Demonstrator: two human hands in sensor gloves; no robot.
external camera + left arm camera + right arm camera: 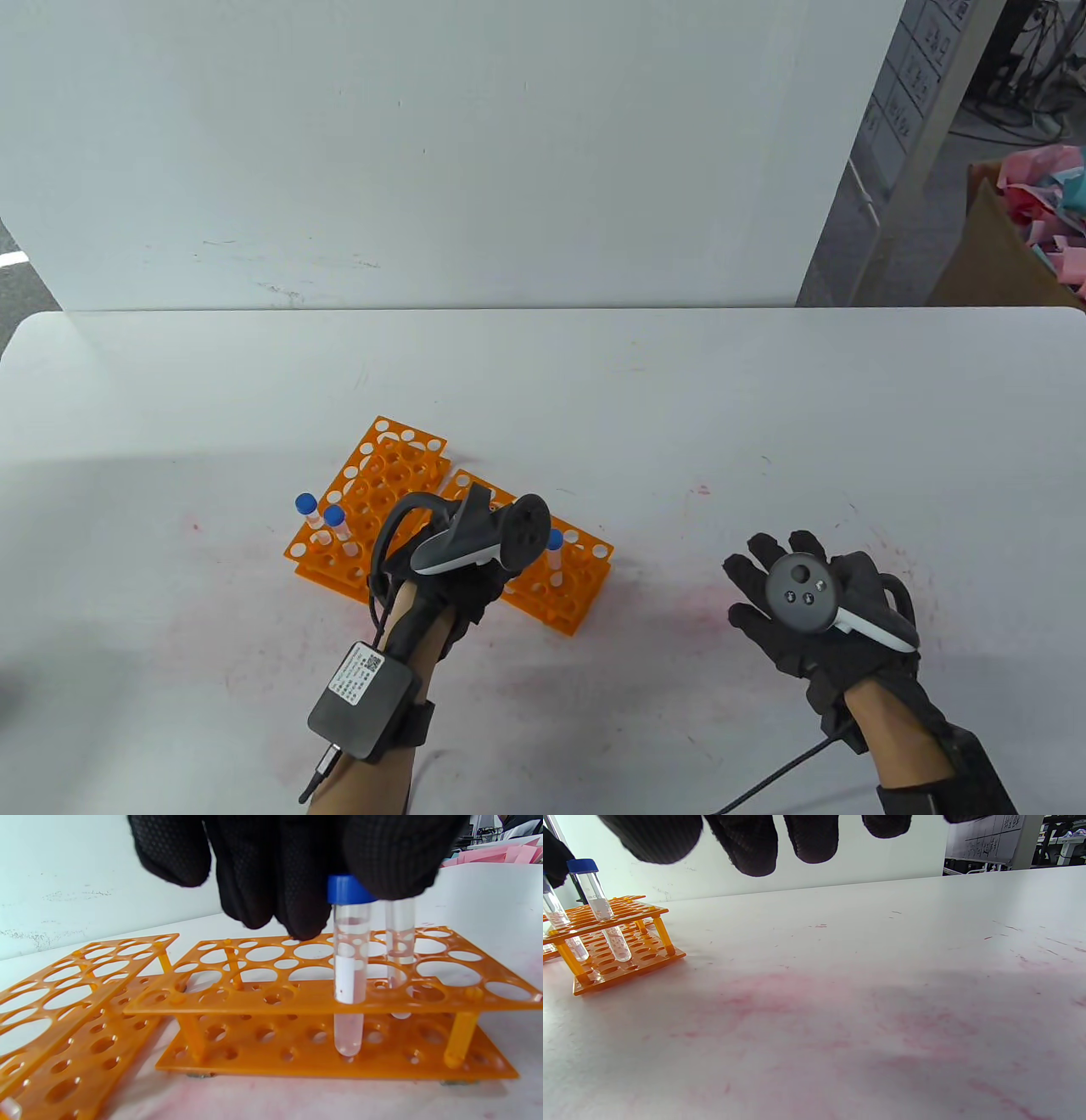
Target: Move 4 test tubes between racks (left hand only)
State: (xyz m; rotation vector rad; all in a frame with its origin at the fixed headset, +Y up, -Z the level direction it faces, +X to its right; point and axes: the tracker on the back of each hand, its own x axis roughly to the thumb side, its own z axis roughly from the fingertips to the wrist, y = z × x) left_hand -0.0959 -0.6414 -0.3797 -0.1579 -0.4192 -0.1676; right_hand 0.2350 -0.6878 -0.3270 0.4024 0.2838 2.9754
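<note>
The left hand (297, 866) pinches the capped test tube (348, 976) already seated in the right rack (322, 997); it should release straight upward, while the right hand (814, 611) rests open, 2 tubes (322, 522) waiting in the left rack (373, 501).

You've got two orange racks (373, 501) (570, 586) on the bench (764, 407). Four test tubes total: two blue-capped ones (307, 514) (337, 526) in the left rack, two (348, 963) (399, 938) in the right. Two gloved hands (450, 594) (806, 611) too.

Orange racks (297, 993), blue-capped clear tubes (348, 967), black gloves (814, 628), pink-stained white table (882, 984)
</note>
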